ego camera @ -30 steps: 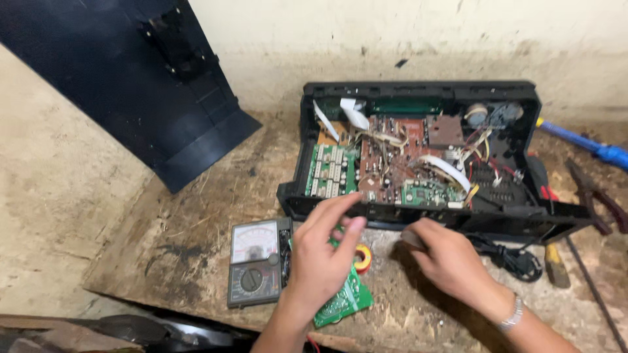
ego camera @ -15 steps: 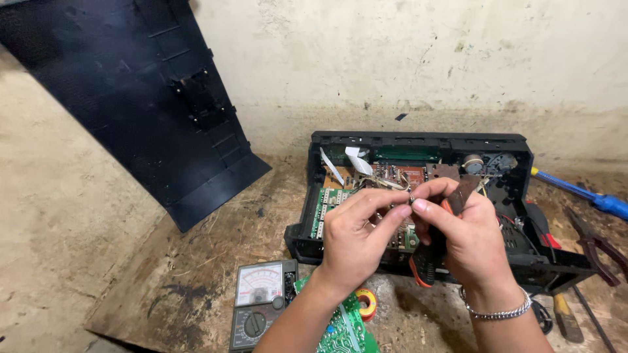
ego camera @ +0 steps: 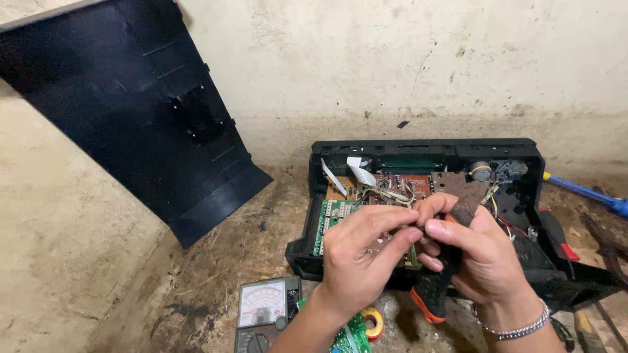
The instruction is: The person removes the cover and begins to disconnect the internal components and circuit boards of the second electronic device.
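My right hand (ego camera: 484, 261) is closed around a hand tool (ego camera: 428, 302) with a black and orange grip. Its dark head sticks up between my fingers. My left hand (ego camera: 363, 252) has its fingertips pinched together against my right thumb, beside the tool. What they pinch is hidden. Both hands hover over the front of an open black electronics chassis (ego camera: 523, 153). Inside it lie a brown circuit board (ego camera: 399, 183), a green board (ego camera: 333, 212), white ribbon cables and loose wires.
An analog multimeter (ego camera: 261, 310), a green circuit board (ego camera: 350, 336) and a yellow tape roll (ego camera: 374, 323) lie on the worn wooden surface below my hands. A black cover panel (ego camera: 131, 124) leans on the wall at left. A blue-handled tool (ego camera: 585, 193) lies at right.
The view has shifted up and closer. My hands rose from the chassis front edge and came together over the boards, with the orange-gripped tool now in my right hand.
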